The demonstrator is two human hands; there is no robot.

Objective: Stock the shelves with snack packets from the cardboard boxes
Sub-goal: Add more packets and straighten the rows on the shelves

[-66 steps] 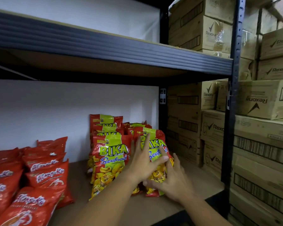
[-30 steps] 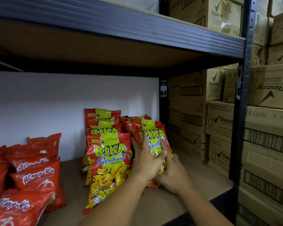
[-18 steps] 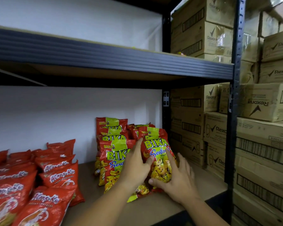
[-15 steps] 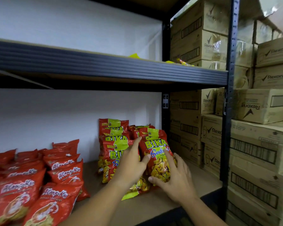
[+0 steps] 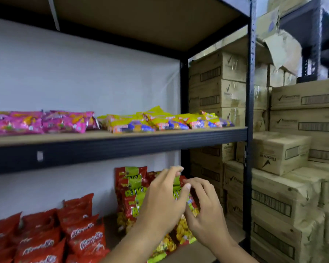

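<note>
Standing upright on the lower shelf [image 5: 213,245], a red-and-green packet [image 5: 179,188] is held between both hands at the right end of its row. The left hand [image 5: 163,202] is laid over the packet's front, its fingers lightly curled and pinching the top edge. The right hand [image 5: 207,209] is curled against the packet's right side, its fingertips touching the upper part; whether it truly grips cannot be told through the blur. More packets of the same kind [image 5: 131,186] are stood just behind and to the left, touching the held one. Red packets [image 5: 80,234] are leaned in rows well to the left on the same shelf. On the upper shelf [image 5: 122,141], pink packets [image 5: 42,122] are laid flat at the left and yellow packets [image 5: 160,120] at the right. Cardboard boxes [image 5: 285,196] are stacked beyond the black upright [image 5: 250,111], to the right of the rack.
</note>
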